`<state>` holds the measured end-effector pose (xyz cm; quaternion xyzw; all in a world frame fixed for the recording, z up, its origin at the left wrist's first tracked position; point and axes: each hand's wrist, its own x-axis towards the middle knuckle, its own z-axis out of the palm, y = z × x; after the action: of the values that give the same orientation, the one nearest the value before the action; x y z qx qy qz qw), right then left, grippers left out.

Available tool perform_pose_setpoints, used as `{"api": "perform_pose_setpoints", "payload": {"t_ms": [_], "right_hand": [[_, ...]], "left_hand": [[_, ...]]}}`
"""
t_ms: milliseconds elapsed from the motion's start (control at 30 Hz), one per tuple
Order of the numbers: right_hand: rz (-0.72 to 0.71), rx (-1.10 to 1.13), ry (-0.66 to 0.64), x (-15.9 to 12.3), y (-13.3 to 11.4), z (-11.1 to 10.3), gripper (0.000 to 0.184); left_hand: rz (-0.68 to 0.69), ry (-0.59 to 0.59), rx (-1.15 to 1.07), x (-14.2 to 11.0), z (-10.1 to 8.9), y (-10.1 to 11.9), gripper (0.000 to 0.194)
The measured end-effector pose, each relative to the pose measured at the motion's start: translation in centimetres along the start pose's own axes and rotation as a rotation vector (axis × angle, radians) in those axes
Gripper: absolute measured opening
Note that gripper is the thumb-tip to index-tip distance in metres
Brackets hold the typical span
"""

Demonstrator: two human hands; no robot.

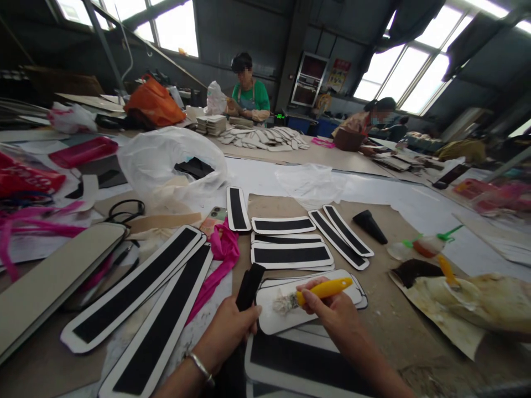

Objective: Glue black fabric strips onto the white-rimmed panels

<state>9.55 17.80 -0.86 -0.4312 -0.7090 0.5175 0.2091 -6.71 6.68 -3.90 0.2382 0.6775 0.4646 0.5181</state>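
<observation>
Brushing, right hand (334,310): I see its fingers closed round a yellow-handled brush (327,288), bristles apparently touching a bare white panel (271,321), lower centre of the frame.
Left hand (232,325): closed on a black strip (250,283), just beside that panel.
Stripped panels (291,255): centre and lower left; I judge these done.
Outstanding: the brushed panel bears no strip; total remaining, I cannot tell.

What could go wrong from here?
The white panel overlaps other panels, so it may shift under the brush in the right hand.

The black strip in the left hand is close to the bristles, so it could get smeared.
</observation>
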Motion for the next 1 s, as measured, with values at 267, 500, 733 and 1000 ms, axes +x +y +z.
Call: {"api": "perform_pose_setpoints", "payload": {"t_ms": [267, 500, 733, 1000], "right_hand": [[-0.005, -0.421, 0.24, 0.0, 2.0, -5.6, 0.034], [-0.088, -0.62, 0.325, -0.1, 2.5, -7.5, 0.029], [-0.129, -0.688, 0.344, -0.4, 1.7, -8.9, 0.028], [-0.147, -0.357, 0.185, -0.1, 1.7, -6.3, 0.024]], "left_hand": [[-0.037, 0.033, -0.017, 0.2, 0.2, -0.3, 0.03], [-0.023, 0.109, -0.026, -0.6, 0.6, 0.7, 0.033], [0.003, 0.13, -0.043, -0.6, 0.8, 0.7, 0.034], [0.003, 0.145, -0.027, -0.5, 0.8, 0.6, 0.035]]}}
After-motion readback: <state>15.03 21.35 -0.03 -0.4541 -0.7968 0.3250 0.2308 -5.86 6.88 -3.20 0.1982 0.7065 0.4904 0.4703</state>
